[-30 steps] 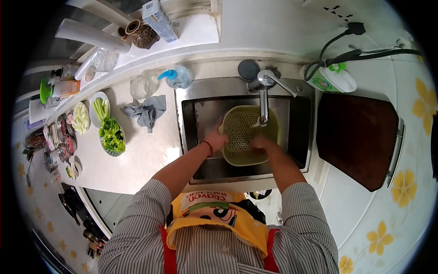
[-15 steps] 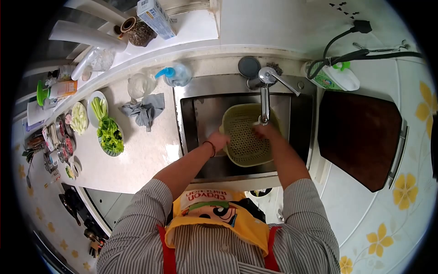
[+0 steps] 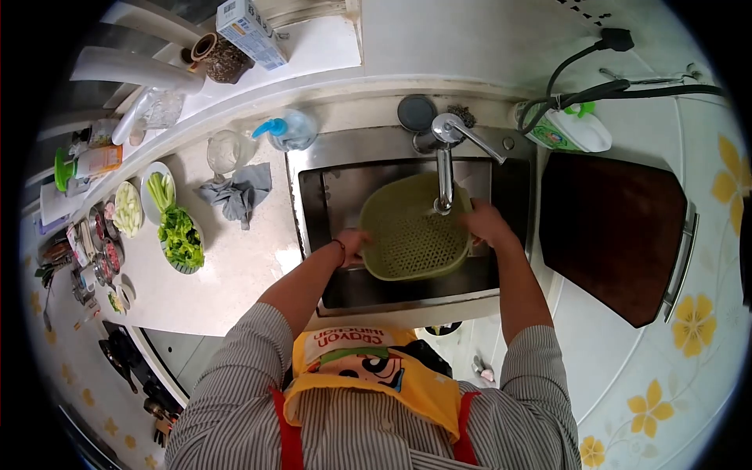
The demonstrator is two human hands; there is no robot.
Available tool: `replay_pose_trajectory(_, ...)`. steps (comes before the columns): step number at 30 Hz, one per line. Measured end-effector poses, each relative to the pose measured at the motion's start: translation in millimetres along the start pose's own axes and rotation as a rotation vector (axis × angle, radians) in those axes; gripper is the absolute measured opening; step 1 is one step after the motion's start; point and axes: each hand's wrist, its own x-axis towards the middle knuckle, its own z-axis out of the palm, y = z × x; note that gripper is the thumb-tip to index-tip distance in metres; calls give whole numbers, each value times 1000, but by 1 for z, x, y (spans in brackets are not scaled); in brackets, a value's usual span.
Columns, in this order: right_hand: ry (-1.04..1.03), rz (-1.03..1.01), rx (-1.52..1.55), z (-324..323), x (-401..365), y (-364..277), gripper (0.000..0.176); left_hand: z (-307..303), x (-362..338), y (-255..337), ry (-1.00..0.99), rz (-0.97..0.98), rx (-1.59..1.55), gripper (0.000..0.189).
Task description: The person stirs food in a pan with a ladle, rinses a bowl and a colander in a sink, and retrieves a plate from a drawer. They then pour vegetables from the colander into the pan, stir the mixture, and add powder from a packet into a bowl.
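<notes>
A green plastic colander [image 3: 415, 249] with a perforated bottom sits in the steel sink [image 3: 345, 294], beneath the chrome faucet [image 3: 445, 178]. My left hand [image 3: 352, 246] grips its left rim, fingers curled at the edge. On the opposite side, my right hand [image 3: 487, 223] is closed on the right rim. The colander's far edge passes partly behind the faucet spout. No food shows inside it.
Left of the sink are a gray cloth [image 3: 237, 193], a blue-topped pump bottle [image 3: 292, 130] and a plate of chopped greens [image 3: 182, 241]. A dark brown board [image 3: 615, 235] lies to the right, near a detergent jug [image 3: 570, 129] and a black cable.
My right hand has moved from inside the colander, by the spout, out to its right rim. The colander has shifted slightly left and turned, with my left hand still at its left side.
</notes>
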Motion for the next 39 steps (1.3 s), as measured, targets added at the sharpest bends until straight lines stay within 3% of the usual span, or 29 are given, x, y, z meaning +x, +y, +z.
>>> replay_pose_trajectory(3, 98, -105, -132, 2, -11, -17, 45, 7, 44, -31, 33, 117, 129, 40)
replay_pose_trajectory(5, 246, -309, -271, 1, -11, -20, 46, 13, 46, -31, 86, 133, 209, 44)
replay_pose_trajectory(7, 214, -338, -248, -6, 2, -7, 46, 12, 35, -32, 144, 143, 284, 49)
replay_pose_trajectory(9, 180, -362, -222, -7, 23, 20, 46, 3, 23, -35, 193, 461, 508, 53)
replay_pose_trajectory(12, 88, -322, -213, 12, 60, 52, 47, -13, -35, -22, 345, 504, 704, 60)
replay_pose_trajectory(14, -41, -292, 59, 25, 70, 56, 47, -13, -67, -21, 334, 543, 678, 59)
replay_pose_trajectory(16, 23, -285, 74, 54, 84, 58, 45, -11, -80, -13, 327, 608, 641, 59)
replay_pose_trajectory(18, 77, -279, 86, 63, 83, 46, 44, -16, -86, -9, 548, 600, 576, 58)
replay_pose_trajectory(20, -11, -298, -75, 57, 64, 29, 35, -28, -90, -3, 459, 586, 574, 60)
replay_pose_trajectory(22, -40, -343, 56, 58, 67, 45, 35, -31, -81, -10, 361, 563, 567, 62)
replay_pose_trajectory(24, 139, -335, 74, 61, 102, 69, 37, -25, -35, -20, 431, 469, 793, 58)
replay_pose_trajectory(29, 318, -445, -123, 64, 90, 85, 42, -14, 22, -9, 384, 491, 764, 55)
replay_pose_trajectory(31, 369, -151, -253, 66, 88, 83, 49, -3, 37, -8, 345, 532, 797, 46)
replay_pose_trajectory(35, 452, -76, -165, 83, 120, 115, 57, 4, 26, 0, 380, 478, 764, 55)
replay_pose_trajectory(37, 442, -7, -237, 76, 116, 104, 65, -1, 20, 11, 204, 545, 1197, 59)
replay_pose_trajectory(39, 613, -45, -240, 71, 88, 77, 72, 9, -52, 30, 160, 293, 1065, 68)
